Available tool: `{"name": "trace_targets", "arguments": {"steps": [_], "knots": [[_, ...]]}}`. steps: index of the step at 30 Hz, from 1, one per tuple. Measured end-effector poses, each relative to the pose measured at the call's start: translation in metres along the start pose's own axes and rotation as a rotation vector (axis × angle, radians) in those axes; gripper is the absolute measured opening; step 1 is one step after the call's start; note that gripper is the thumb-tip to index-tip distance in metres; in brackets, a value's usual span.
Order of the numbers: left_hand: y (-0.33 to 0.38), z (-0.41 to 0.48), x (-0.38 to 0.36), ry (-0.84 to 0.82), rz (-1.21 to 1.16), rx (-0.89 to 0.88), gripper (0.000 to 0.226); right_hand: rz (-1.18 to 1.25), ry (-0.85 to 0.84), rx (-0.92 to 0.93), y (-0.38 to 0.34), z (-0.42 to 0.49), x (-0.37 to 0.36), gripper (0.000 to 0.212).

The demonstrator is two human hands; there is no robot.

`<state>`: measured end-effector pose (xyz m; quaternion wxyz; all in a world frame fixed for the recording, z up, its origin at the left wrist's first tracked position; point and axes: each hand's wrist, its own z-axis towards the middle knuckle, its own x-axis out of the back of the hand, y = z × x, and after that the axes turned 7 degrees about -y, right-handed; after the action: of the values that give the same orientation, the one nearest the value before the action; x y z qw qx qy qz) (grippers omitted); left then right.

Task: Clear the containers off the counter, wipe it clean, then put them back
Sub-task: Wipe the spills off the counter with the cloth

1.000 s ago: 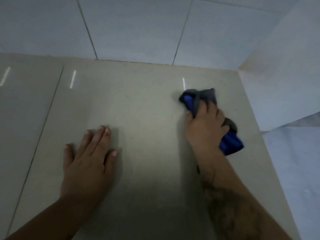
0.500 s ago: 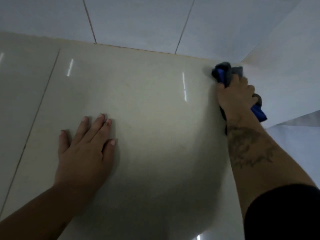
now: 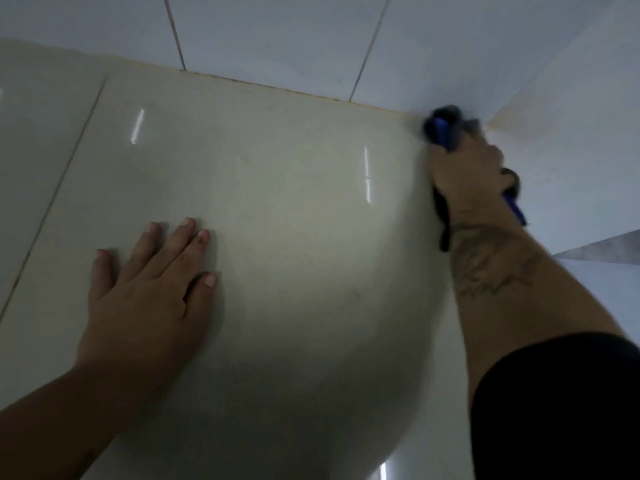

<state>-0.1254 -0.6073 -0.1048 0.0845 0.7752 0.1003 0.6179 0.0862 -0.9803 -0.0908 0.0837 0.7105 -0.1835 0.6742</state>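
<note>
The blue and grey cloth [image 3: 445,128] is sitting way up around 2 o'clock in the view. It's jammed into the corner where the counter [image 3: 294,220] is meeting the back wall tiles [image 3: 277,36] and the side wall [image 3: 571,150], so those two walls are boxing it in on the 12 and 3 o'clock sides. It's all bunched up, but its long axis is running roughly 11-to-5. The wadded end is pointing into the corner and a blue tail is poking out from under the palm at the 5 o'clock end.

The right hand [image 3: 467,171] is gripping it and pressing it down onto the counter, though it's blurry so I can't pick out individual fingers. The left hand [image 3: 149,289] is lying flat on the counter around 8 o'clock, well apart from the cloth. Its fingers are straight, slightly spread, aiming toward 1 o'clock and holding nothing.

A black sleeve [image 3: 561,410] is filling the 4 o'clock corner, and a grout line [image 3: 59,181] is crossing the counter near 9 o'clock.
</note>
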Motion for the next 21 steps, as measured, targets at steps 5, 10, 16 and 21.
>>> {"name": "trace_targets", "arguments": {"steps": [5, 10, 16, 21], "knots": [[0.002, 0.001, 0.002, 0.001, -0.009, 0.012, 0.056, 0.079, 0.006, -0.187, -0.010, -0.015, -0.011, 0.059], [0.002, 0.001, 0.004, -0.022, -0.022, 0.006, 0.056, 0.008, 0.041, 0.400, -0.149, -0.073, -0.035, 0.048], [-0.001, 0.002, 0.003, -0.010, -0.032, -0.009, 0.057, -0.042, -0.034, 0.652, -0.127, -0.062, -0.031, 0.053], [0.000, 0.001, 0.001, 0.021, -0.013, -0.011, 0.057, 0.048, 0.033, -0.160, 0.021, 0.005, 0.004, 0.057]]}}
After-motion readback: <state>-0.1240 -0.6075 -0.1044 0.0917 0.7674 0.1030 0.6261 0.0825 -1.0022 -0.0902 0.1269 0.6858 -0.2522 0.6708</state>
